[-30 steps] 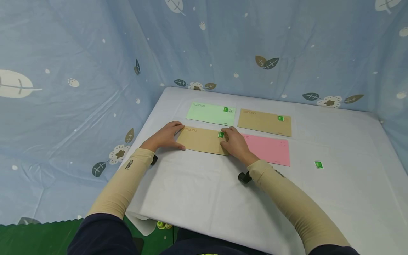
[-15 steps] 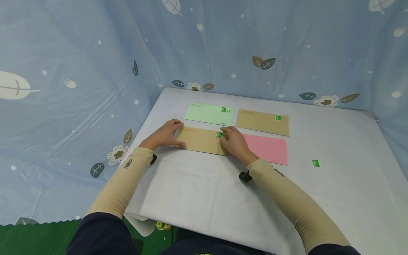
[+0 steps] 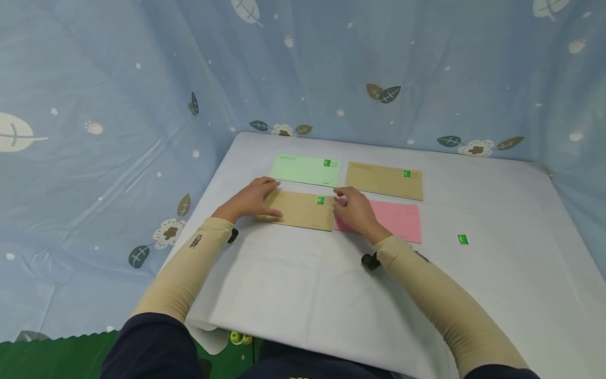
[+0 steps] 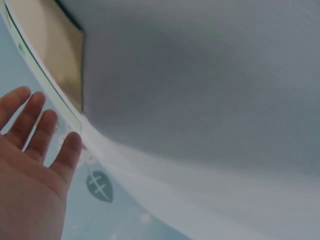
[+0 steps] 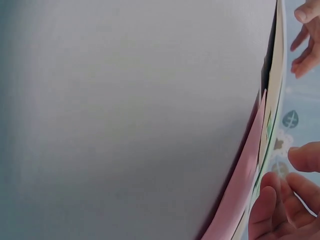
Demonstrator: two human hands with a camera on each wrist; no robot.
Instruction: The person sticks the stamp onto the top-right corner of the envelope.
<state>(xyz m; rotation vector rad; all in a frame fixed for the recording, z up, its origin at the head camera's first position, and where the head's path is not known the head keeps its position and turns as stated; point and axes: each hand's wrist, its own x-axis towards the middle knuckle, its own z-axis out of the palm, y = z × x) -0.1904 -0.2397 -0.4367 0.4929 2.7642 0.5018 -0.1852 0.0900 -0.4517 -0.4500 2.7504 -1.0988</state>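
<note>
The near tan envelope (image 3: pixel 303 213) lies flat on the white table, a green stamp (image 3: pixel 320 200) at its upper right corner. My left hand (image 3: pixel 250 200) hovers over its left end, thumb and fingers spread, and holds nothing. In the left wrist view, the fingers (image 4: pixel 42 127) are extended, apart from the paper. My right hand (image 3: pixel 356 211) is just past the envelope's right edge, over the pink envelope (image 3: pixel 397 220), whose left part it partly hides. Its fingers (image 5: pixel 262 210) bend loosely around nothing in the right wrist view.
Behind lie a stamped light green envelope (image 3: pixel 303 169) and another stamped tan envelope (image 3: pixel 383 180). One loose green stamp (image 3: pixel 462 239) rests right of the pink envelope. A blue patterned curtain (image 3: pixel 307 68) borders the table (image 3: pixel 284 284) at the back and left.
My right hand has come off the near tan envelope and shifted right, uncovering its right edge. My left hand has risen slightly from the left end. The head view has turned a little right.
</note>
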